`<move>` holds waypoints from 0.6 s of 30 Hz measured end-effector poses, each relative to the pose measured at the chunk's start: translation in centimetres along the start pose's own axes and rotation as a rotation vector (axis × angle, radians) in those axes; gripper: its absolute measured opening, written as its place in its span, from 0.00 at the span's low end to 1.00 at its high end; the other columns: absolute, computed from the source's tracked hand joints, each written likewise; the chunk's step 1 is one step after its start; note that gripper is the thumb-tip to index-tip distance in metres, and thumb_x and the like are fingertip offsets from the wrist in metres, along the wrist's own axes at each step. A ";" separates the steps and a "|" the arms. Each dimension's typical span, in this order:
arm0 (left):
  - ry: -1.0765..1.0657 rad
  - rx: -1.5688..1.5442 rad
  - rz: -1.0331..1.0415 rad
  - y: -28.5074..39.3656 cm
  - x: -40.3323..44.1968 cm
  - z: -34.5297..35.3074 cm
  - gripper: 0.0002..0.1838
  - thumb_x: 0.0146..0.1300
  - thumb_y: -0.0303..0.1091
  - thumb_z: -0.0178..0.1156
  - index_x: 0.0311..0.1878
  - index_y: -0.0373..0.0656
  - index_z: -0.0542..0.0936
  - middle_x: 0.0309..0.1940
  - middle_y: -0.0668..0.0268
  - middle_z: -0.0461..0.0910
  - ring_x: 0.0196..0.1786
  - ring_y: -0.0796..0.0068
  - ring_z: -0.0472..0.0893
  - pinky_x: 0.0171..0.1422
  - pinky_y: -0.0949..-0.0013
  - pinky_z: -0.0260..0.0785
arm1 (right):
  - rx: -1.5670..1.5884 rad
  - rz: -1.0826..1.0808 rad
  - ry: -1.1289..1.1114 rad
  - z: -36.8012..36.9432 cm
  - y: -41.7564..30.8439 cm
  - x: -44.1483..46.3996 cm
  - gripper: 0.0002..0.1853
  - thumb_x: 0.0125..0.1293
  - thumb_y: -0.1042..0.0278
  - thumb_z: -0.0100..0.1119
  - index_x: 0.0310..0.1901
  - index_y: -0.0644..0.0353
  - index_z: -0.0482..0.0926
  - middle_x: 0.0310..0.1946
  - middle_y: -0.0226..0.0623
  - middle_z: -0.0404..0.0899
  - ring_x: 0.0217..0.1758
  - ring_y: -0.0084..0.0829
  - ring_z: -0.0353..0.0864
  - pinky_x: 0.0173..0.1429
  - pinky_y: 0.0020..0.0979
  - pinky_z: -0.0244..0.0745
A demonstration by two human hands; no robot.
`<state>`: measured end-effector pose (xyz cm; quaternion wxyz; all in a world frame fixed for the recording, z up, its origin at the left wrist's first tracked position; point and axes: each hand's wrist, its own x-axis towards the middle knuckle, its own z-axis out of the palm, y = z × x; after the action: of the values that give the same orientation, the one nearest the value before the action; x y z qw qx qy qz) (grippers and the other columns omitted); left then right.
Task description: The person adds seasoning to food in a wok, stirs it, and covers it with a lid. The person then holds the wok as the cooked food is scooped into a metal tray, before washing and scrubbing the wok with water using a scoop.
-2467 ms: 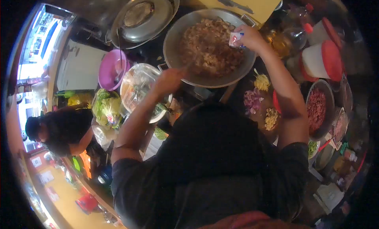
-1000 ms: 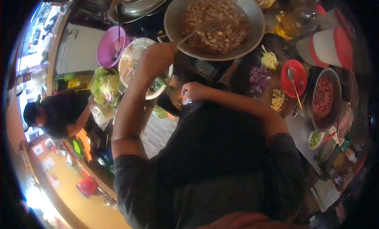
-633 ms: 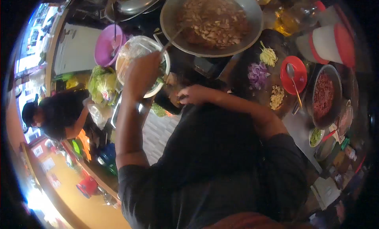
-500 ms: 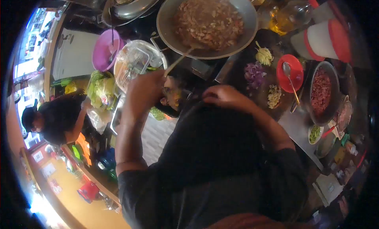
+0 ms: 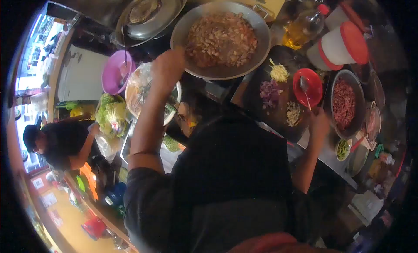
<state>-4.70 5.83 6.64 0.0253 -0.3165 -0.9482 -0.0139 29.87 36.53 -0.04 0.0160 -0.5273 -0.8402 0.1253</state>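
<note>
On the counter (image 5: 333, 162), a red bowl (image 5: 315, 85) is sitting between chopped onion (image 5: 270, 92) and red meat (image 5: 344, 105), and a wide pan (image 5: 263, 37) of food (image 5: 222, 39) is standing ahead; at the far left a person (image 5: 63, 139) is holding one arm out. My right hand (image 5: 320, 120), earlier close against me, is now touching the spoon (image 5: 304, 83) leaning in that bowl; whether it is clamping, I cannot tell. My left hand (image 5: 169, 65) is curling near the pan's rim, its grip unclear.

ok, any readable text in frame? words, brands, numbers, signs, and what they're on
None readable.
Wall sheets: markings too small to read.
Coloured patch on the bagged greens: too blurred.
Red-lidded bottle: no lettering I can make out.
</note>
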 end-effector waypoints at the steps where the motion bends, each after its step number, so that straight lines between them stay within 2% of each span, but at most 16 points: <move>1: 0.009 0.018 -0.082 -0.3 0.1 -0.5 0.11 0.59 0.34 0.45 0.35 0.40 0.75 0.30 0.50 0.79 0.36 0.48 0.80 0.36 0.54 0.74 | -0.010 0.011 -0.007 0.5 0.3 0.3 0.19 0.55 0.51 0.59 0.40 0.59 0.78 0.36 0.47 0.80 0.41 0.46 0.79 0.44 0.41 0.71; 3: 0.040 0.024 -0.077 -1.6 1.7 2.6 0.11 0.60 0.34 0.45 0.36 0.40 0.76 0.31 0.51 0.80 0.37 0.49 0.81 0.37 0.54 0.74 | -0.014 0.021 -0.013 1.0 0.4 0.4 0.19 0.55 0.51 0.59 0.40 0.59 0.78 0.37 0.47 0.80 0.42 0.46 0.79 0.45 0.40 0.71; 6: -0.034 -0.024 -0.154 -1.5 2.5 7.9 0.09 0.59 0.33 0.46 0.36 0.41 0.75 0.30 0.54 0.80 0.33 0.52 0.82 0.36 0.54 0.75 | 0.021 0.036 -0.019 1.6 0.3 1.1 0.18 0.55 0.52 0.59 0.41 0.57 0.78 0.38 0.47 0.80 0.43 0.46 0.79 0.44 0.41 0.71; 8: 0.060 0.075 -0.035 0.6 0.1 9.8 0.10 0.59 0.32 0.47 0.40 0.42 0.75 0.29 0.56 0.80 0.31 0.53 0.82 0.34 0.53 0.75 | 0.089 0.074 0.080 3.0 1.9 1.6 0.17 0.56 0.53 0.58 0.41 0.55 0.78 0.36 0.45 0.80 0.41 0.47 0.79 0.42 0.41 0.71; 9: 0.057 0.072 -0.042 0.9 -1.1 9.4 0.10 0.59 0.32 0.47 0.40 0.42 0.75 0.29 0.56 0.80 0.31 0.53 0.82 0.34 0.53 0.75 | 0.085 0.068 0.076 2.8 1.9 1.7 0.17 0.56 0.53 0.58 0.41 0.55 0.78 0.36 0.45 0.80 0.41 0.47 0.79 0.42 0.41 0.71; 11: -0.088 0.025 -0.016 1.3 -2.7 7.0 0.11 0.59 0.31 0.47 0.43 0.44 0.75 0.29 0.57 0.79 0.29 0.53 0.82 0.32 0.53 0.75 | 0.195 0.074 0.183 2.0 1.5 2.0 0.14 0.58 0.57 0.57 0.40 0.56 0.78 0.34 0.44 0.81 0.39 0.41 0.81 0.42 0.38 0.72; 15: -0.138 0.095 -0.020 -1.2 -3.5 0.6 0.12 0.60 0.32 0.45 0.46 0.46 0.74 0.30 0.55 0.80 0.30 0.51 0.81 0.35 0.52 0.74 | 0.199 0.025 0.312 -0.8 0.4 2.5 0.14 0.59 0.56 0.58 0.39 0.57 0.79 0.34 0.43 0.81 0.36 0.40 0.81 0.41 0.37 0.72; 17: -0.079 -0.098 -0.137 -1.7 -3.7 -0.3 0.12 0.63 0.34 0.42 0.45 0.45 0.73 0.32 0.53 0.80 0.33 0.49 0.80 0.38 0.51 0.72 | 0.216 0.001 0.436 -2.5 -1.1 2.6 0.14 0.58 0.54 0.60 0.36 0.58 0.79 0.27 0.40 0.79 0.31 0.38 0.79 0.36 0.36 0.71; 18: -0.183 -0.169 -0.233 -1.9 -3.6 -0.1 0.13 0.64 0.37 0.43 0.48 0.46 0.73 0.34 0.52 0.80 0.35 0.47 0.80 0.40 0.50 0.69 | 0.212 -0.003 0.430 -2.8 -1.4 2.9 0.14 0.58 0.54 0.60 0.36 0.58 0.79 0.27 0.40 0.79 0.31 0.38 0.79 0.36 0.36 0.71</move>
<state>-2.98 2.20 6.51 -0.0896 -0.2054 -0.9722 -0.0678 27.75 39.08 2.66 0.2500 -0.5360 -0.8004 0.0975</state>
